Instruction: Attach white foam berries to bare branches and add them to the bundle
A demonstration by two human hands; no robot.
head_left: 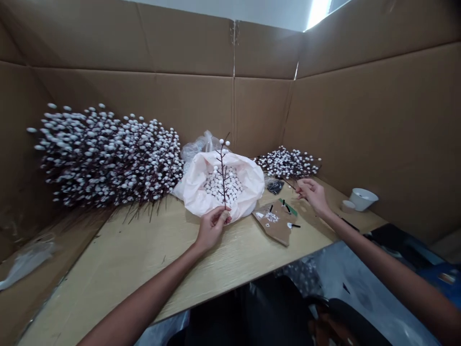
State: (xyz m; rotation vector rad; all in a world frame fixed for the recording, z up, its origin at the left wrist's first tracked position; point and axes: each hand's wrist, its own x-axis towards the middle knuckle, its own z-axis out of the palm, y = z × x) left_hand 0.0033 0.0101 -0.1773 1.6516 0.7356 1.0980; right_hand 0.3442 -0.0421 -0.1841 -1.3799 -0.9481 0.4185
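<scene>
My left hand [212,228] pinches the bottom of a thin brown artificial berry branch [224,178], held upright. A few white berries sit near its top, while the lower stem looks bare. Behind it, a pale pink bag [196,187] lies open, full of loose white berries [212,190]. To the right, my right hand [313,194] has its fingertips closed on a thin dark stem [290,184] by a small pile of berry branches [286,162]. Between my hands lies a cardboard piece [279,230] with white glue-like smears and several short black sticks.
A large heap of white-berried branches [108,154] fills the left back. A small bag of black pieces [275,186] lies beside the pink bag. On the right stands a white cup [363,199]. Cardboard walls [194,96] enclose the wooden table [144,259]. Clear plastic [30,257] lies far left.
</scene>
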